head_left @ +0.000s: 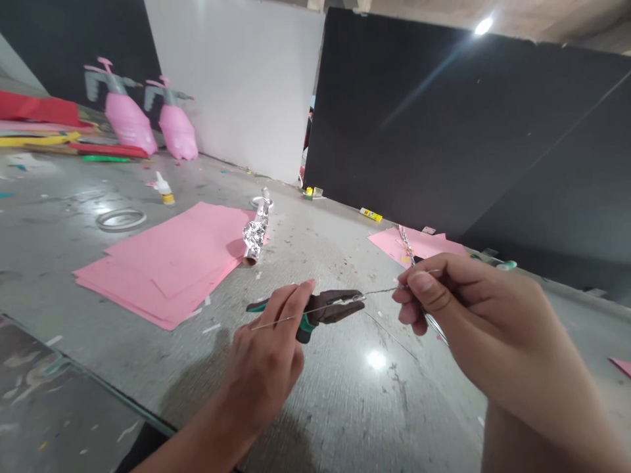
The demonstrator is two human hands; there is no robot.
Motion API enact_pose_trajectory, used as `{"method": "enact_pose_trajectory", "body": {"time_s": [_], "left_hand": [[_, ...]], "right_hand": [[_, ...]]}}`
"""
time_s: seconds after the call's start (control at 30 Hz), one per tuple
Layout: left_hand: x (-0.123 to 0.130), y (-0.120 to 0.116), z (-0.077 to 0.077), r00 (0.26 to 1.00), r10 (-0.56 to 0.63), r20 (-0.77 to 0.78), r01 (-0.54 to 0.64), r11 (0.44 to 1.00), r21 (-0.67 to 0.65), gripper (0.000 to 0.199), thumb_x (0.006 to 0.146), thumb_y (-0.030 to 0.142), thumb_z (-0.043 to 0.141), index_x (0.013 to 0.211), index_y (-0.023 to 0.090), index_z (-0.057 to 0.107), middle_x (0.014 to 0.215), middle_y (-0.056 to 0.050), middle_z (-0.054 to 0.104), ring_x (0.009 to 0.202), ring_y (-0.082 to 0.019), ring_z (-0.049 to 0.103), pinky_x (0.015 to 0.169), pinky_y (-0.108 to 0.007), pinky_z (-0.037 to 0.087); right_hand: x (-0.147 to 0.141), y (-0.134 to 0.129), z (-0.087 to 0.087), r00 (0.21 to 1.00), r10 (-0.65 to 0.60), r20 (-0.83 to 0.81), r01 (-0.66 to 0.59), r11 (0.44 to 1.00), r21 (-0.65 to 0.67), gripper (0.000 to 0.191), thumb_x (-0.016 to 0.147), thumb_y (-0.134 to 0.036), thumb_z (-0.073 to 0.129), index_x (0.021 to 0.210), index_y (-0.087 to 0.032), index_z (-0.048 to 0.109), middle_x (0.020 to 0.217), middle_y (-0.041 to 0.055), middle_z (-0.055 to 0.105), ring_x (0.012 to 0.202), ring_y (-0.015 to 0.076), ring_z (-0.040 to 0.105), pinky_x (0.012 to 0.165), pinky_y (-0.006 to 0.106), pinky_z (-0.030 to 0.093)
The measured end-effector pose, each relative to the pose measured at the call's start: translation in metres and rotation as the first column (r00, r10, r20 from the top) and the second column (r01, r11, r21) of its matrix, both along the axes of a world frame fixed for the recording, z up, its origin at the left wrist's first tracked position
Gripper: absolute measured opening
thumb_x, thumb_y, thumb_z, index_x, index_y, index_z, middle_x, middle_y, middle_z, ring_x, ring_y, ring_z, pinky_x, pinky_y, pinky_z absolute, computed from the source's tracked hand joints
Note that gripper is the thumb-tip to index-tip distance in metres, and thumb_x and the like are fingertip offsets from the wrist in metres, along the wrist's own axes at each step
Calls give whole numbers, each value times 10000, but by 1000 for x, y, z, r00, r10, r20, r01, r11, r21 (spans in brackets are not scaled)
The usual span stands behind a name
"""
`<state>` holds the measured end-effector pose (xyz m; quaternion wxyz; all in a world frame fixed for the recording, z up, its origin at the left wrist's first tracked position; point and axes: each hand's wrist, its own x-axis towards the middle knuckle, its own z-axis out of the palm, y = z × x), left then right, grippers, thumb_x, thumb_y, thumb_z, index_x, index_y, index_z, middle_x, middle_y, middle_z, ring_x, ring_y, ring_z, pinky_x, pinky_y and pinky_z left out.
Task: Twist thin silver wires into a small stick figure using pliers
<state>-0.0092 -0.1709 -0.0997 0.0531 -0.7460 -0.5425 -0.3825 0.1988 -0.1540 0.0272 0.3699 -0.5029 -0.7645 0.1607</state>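
My left hand (271, 348) is closed round the green and dark handles of a pair of pliers (335, 307). The jaws point right and sit on a thin twisted wire (382, 291); a loose strand of it runs back over my left fingers. Between thumb and fingertips, my right hand (468, 309) pinches the other end of this wire. A thicker twisted silver strand (407, 244) rises above the right fingers, and more silver wire shows below them. Part of the pliers' handles is hidden by my left hand.
Pink sheets (182, 263) lie at left, with a foil roll (256, 230) at their edge. Behind are a wire ring (121, 219), a glue bottle (164, 189) and two pink spray bottles (129, 121). More pink paper (428, 243) lies beyond my right hand. A black panel (444, 131) stands behind.
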Motion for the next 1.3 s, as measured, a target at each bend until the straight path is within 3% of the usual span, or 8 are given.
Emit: {"method": "enact_pose_trajectory", "body": {"time_s": [0.37,0.57,0.8,1.0,1.17,1.3], "left_hand": [[-1,2,-1,997,62,-34,-62,998,9,706,671,-30,418,1324,236,417,1254,-62,644,905,-230,703,652,-329,535],[-2,-1,4,998,62,-17,-62,998,-27,731,628,-41,442,1292,264,440,1198,-45,687,902,-262,688,766,-427,455],[1,1,-5,978,9,206,29,984,-176,770,693,-49,421,1397,262,380,1374,-84,568,1207,-269,573,939,-475,453],[17,6,-15,907,-11,421,142,949,-281,547,879,76,431,1404,231,425,1430,-92,534,1298,-242,518,1052,-453,458],[18,10,-15,893,64,445,57,966,-253,498,888,155,513,1376,245,468,1389,-84,569,1249,-262,550,1016,-466,486],[8,13,-17,909,119,401,-57,985,-162,374,890,226,567,1263,245,544,1197,-79,655,1128,-267,573,990,-497,468]], "right_hand": [[-8,-5,-4,993,-112,45,112,994,-1,288,928,-390,537,717,-221,634,565,-14,644,473,97,577,408,181,445],[-14,-5,-6,988,-148,39,149,989,-23,308,929,-405,528,714,-209,631,569,-5,635,467,103,560,408,201,425],[-19,-5,-11,980,-185,73,188,982,-29,325,926,-436,522,720,-212,636,585,6,660,462,127,596,389,229,402],[-22,-6,-12,969,-214,126,208,976,56,287,927,-389,528,723,-223,642,557,-1,656,449,128,599,435,252,421],[-24,-10,-13,953,-270,141,260,962,83,273,926,-398,530,732,-244,643,583,-6,673,481,137,616,453,265,418],[-24,-11,-13,956,-271,116,258,959,116,263,920,-405,535,734,-253,644,580,-4,678,483,145,629,431,261,430]]}}
